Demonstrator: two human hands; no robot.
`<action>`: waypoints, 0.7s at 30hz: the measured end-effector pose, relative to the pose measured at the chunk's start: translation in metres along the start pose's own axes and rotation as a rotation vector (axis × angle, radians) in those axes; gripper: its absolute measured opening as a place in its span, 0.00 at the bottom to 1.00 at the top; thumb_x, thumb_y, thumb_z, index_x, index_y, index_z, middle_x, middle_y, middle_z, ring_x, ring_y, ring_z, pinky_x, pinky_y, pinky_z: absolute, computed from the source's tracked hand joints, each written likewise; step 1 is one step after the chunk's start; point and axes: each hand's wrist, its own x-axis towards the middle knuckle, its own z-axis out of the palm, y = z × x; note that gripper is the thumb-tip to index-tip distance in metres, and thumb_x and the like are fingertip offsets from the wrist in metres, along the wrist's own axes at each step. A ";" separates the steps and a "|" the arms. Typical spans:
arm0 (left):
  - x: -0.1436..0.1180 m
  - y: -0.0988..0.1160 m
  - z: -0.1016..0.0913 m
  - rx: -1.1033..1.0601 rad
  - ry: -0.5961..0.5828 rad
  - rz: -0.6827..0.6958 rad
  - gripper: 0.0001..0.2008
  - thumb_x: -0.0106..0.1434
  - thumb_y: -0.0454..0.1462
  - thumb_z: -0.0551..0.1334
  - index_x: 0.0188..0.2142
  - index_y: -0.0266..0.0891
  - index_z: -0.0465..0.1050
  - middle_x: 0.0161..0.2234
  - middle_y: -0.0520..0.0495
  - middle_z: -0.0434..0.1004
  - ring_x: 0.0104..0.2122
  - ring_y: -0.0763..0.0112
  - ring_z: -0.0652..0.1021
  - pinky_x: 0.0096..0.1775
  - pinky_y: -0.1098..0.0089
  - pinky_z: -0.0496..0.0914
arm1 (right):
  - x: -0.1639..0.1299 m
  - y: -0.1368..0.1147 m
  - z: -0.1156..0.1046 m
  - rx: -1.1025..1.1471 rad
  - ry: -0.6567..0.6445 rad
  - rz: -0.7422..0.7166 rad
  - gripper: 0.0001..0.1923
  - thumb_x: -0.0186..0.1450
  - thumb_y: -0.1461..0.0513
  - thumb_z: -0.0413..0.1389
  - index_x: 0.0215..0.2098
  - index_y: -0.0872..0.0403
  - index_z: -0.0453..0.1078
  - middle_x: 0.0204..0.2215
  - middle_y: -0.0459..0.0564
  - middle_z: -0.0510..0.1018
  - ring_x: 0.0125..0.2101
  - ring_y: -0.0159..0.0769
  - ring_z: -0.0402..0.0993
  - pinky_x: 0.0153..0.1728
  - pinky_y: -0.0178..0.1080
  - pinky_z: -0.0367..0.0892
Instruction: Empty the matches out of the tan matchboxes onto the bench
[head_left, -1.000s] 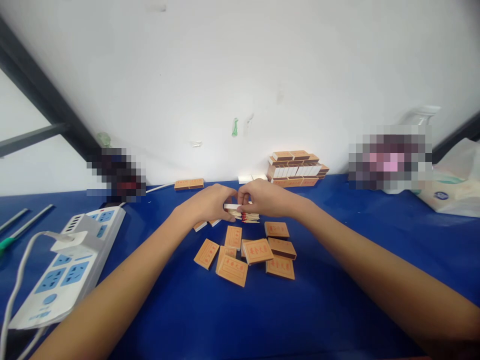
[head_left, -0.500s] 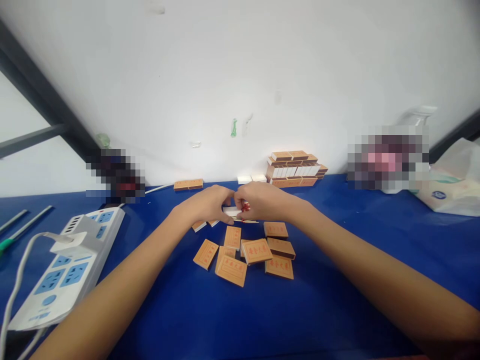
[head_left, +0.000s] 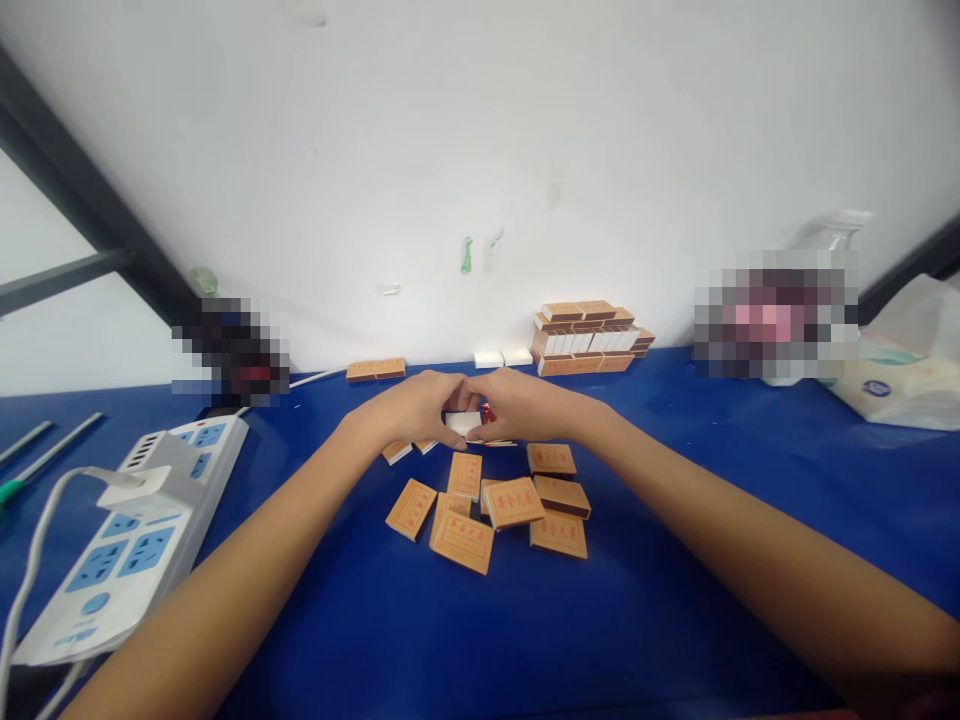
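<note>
My left hand [head_left: 427, 405] and my right hand [head_left: 510, 402] meet at the middle of the blue table, fingertips together behind a small white matchbox tray [head_left: 463, 424]. Both hands are closed around the tray, with a thumb at each near corner. Loose matches [head_left: 501, 443] lie beneath my right hand, their red heads partly showing in the curve of its fingers. The far side of the tray is hidden by my fingers. Closer to me lie several tan matchboxes with red print [head_left: 514, 502], some overlapping.
Stacked matchboxes [head_left: 585, 340] stand against the wall, with two white trays [head_left: 502, 358] beside them. Another short row of matchboxes [head_left: 376, 370] is farther left. A power strip [head_left: 142, 550] with a white cable lies left, and a tissue pack [head_left: 900, 370] right.
My right thumb and fingers have shifted left against the tray, and the gap between the hands has narrowed. More of the tray's white face shows. The matchboxes stay where they were.
</note>
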 end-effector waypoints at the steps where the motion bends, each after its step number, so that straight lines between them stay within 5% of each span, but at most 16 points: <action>1: 0.000 0.000 0.000 0.004 0.002 -0.006 0.22 0.49 0.44 0.74 0.42 0.41 0.71 0.39 0.47 0.78 0.35 0.62 0.77 0.32 0.66 0.65 | 0.000 0.001 -0.001 0.010 0.005 -0.005 0.14 0.59 0.62 0.64 0.43 0.53 0.72 0.38 0.49 0.81 0.34 0.36 0.73 0.33 0.37 0.63; 11: -0.002 0.001 -0.007 -0.118 0.030 0.065 0.25 0.53 0.45 0.73 0.49 0.43 0.73 0.46 0.48 0.81 0.40 0.61 0.79 0.38 0.66 0.68 | -0.005 0.001 -0.017 0.125 0.099 0.043 0.13 0.61 0.58 0.63 0.43 0.55 0.76 0.33 0.48 0.79 0.29 0.32 0.70 0.31 0.36 0.61; 18: 0.002 -0.001 -0.006 -0.026 0.337 0.176 0.29 0.60 0.44 0.72 0.59 0.45 0.70 0.56 0.43 0.77 0.54 0.56 0.75 0.54 0.59 0.68 | -0.001 0.020 -0.019 0.540 0.138 0.244 0.20 0.68 0.45 0.58 0.37 0.54 0.73 0.25 0.46 0.70 0.24 0.30 0.61 0.24 0.35 0.57; 21: 0.004 -0.002 -0.002 0.072 0.458 0.226 0.21 0.65 0.42 0.68 0.56 0.44 0.72 0.54 0.43 0.77 0.54 0.57 0.74 0.57 0.57 0.66 | 0.002 0.026 -0.017 0.715 0.162 0.316 0.25 0.70 0.41 0.54 0.34 0.54 0.69 0.23 0.45 0.66 0.22 0.29 0.56 0.20 0.35 0.51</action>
